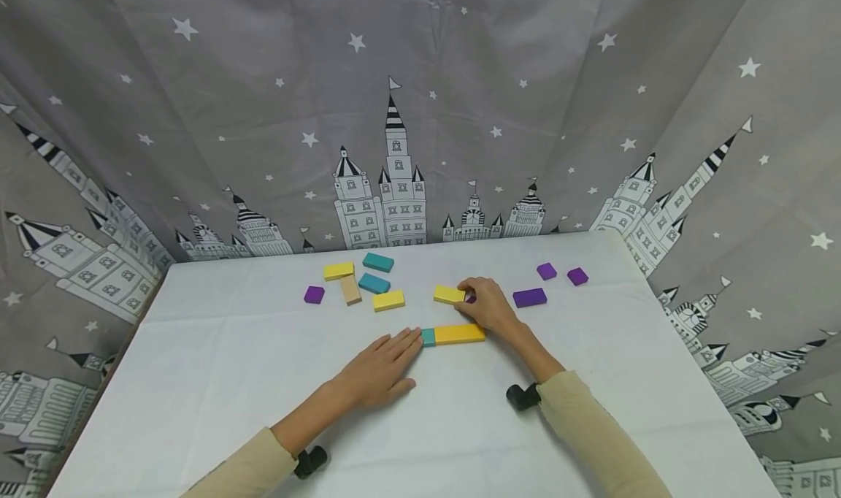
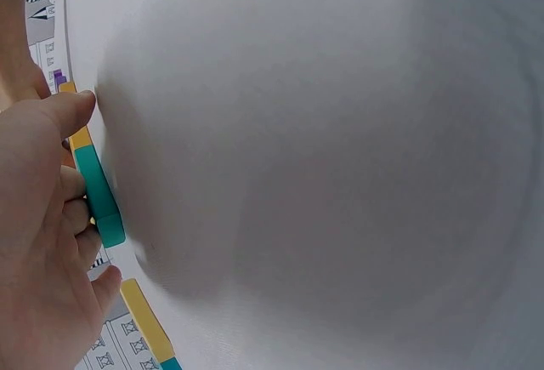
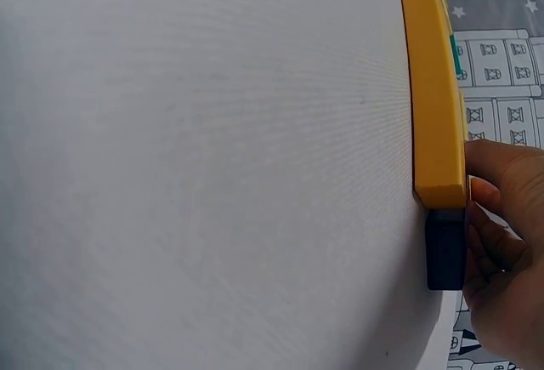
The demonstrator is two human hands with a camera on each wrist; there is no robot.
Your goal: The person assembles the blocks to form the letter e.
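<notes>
My left hand (image 1: 381,370) lies palm down on the white table, its straight fingers at the teal block (image 1: 428,337), covering part of it. End to end with the teal block lies a long yellow-orange block (image 1: 460,334). In the left wrist view the fingers are beside the teal block (image 2: 99,193). Behind the long block my right hand (image 1: 489,307) pinches a small purple block (image 1: 470,299), mostly hidden by the fingers. A yellow block (image 1: 448,294) sits right at its fingertips. The right wrist view shows a dark purple block (image 3: 446,251) beside the hand (image 3: 514,234).
Left of centre lie yellow blocks (image 1: 389,300), teal blocks (image 1: 378,262), a tan block (image 1: 351,290) and a small purple block (image 1: 314,294). To the right are a longer purple block (image 1: 529,297) and two small purple ones (image 1: 578,276). A grey castle-print curtain (image 1: 460,82) hangs behind the table.
</notes>
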